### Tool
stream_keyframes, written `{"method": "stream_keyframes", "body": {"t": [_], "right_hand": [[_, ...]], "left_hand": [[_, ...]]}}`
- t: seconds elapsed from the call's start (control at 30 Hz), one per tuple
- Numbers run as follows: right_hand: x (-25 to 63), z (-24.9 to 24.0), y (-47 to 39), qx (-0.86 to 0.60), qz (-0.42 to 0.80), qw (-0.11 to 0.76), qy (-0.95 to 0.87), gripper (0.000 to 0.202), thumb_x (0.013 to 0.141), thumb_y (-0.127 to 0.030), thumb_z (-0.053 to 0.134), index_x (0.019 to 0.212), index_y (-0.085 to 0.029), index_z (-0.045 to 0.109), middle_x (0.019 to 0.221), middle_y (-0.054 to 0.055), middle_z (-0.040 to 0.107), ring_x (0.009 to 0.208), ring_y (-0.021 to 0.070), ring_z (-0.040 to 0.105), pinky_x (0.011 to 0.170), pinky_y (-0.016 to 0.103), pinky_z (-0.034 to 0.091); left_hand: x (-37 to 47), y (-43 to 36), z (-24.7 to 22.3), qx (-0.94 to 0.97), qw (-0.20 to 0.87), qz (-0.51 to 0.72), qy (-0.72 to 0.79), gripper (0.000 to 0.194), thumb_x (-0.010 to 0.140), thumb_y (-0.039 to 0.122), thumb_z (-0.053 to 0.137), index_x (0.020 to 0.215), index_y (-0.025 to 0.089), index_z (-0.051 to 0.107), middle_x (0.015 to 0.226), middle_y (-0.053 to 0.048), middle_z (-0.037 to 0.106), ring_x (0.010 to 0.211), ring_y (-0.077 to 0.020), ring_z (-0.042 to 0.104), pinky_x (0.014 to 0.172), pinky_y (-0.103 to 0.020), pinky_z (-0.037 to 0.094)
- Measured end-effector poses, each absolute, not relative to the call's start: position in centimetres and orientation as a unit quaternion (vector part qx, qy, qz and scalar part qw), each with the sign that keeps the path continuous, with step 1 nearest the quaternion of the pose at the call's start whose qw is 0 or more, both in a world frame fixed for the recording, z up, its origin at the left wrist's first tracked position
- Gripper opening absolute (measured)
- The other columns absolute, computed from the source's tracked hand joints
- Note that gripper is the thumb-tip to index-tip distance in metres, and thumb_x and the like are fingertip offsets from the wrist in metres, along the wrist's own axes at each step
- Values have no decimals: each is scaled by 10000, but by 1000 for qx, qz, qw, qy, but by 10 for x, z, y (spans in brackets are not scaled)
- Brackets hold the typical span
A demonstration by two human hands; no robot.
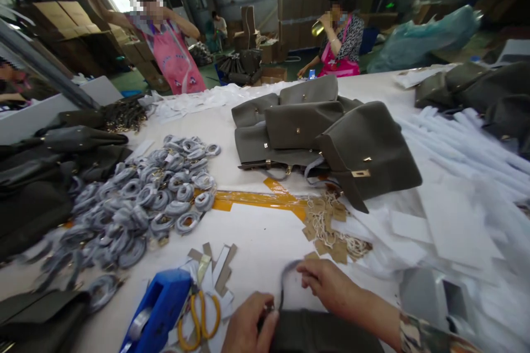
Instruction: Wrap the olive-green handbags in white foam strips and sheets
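Note:
At the bottom edge of the view, a dark olive bag lies in front of me, partly cut off. My left hand is closed at the bag's left top corner, thumb and finger pinched where a grey strap meets it. A small shiny bit shows between those fingers, too small to name. The strap arches up from there to my right hand, whose fingers are closed on its upper end. Left of my left hand lie yellow-handled scissors and a blue tape dispenser.
Coiled grey straps are heaped at left, beside dark bags. More olive bags are stacked at centre. Brown tags with strings and white wrapping lie at right. Two people in pink aprons are across the table.

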State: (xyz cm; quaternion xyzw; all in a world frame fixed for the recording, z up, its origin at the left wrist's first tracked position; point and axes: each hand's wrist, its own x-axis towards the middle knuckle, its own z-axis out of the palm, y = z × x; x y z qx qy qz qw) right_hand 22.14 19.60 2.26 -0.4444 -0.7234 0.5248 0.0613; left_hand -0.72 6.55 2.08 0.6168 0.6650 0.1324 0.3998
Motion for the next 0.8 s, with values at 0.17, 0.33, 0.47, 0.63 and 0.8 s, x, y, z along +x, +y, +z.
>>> {"method": "stream_keyframes", "body": {"t": [0.17,0.33,0.47,0.63,0.8], "right_hand": [[196,-8,171,-454,456,-95,-759,240,790,-73,569,806,-174,785,838,87,772,844,234,699,725,299,435],[192,-24,163,-457,438,-97,-768,270,803,-90,561,852,-189,807,877,93,781,873,255,709,722,308,440],[183,-35,154,-472,482,-61,-735,308,764,-44,536,851,-164,807,878,92,783,851,231,709,714,289,451],[168,-26,148,-485,549,-16,-680,318,722,-21,527,831,-159,792,848,63,780,809,191,702,684,248,457],[192,7,158,-471,475,-54,-742,250,798,-78,541,845,-182,763,878,77,761,871,230,691,743,290,459]], "left_hand": [[-1,115,7,581,424,-31,694,287,847,396,540,917,203,741,973,-102,740,956,-281,654,865,-394,475],[5,130,-9,565,507,-31,650,176,654,343,651,712,196,728,635,-22,646,623,-194,552,607,-316,400],[-2,118,-10,523,572,18,632,160,576,246,632,717,192,686,609,41,564,597,-139,485,540,-260,346],[-8,101,-15,482,605,81,629,266,630,160,482,838,168,647,761,1,656,734,-152,606,651,-244,455],[-6,107,-10,507,574,98,636,335,795,217,462,1089,151,610,927,-53,714,823,-171,673,739,-272,526]]}}
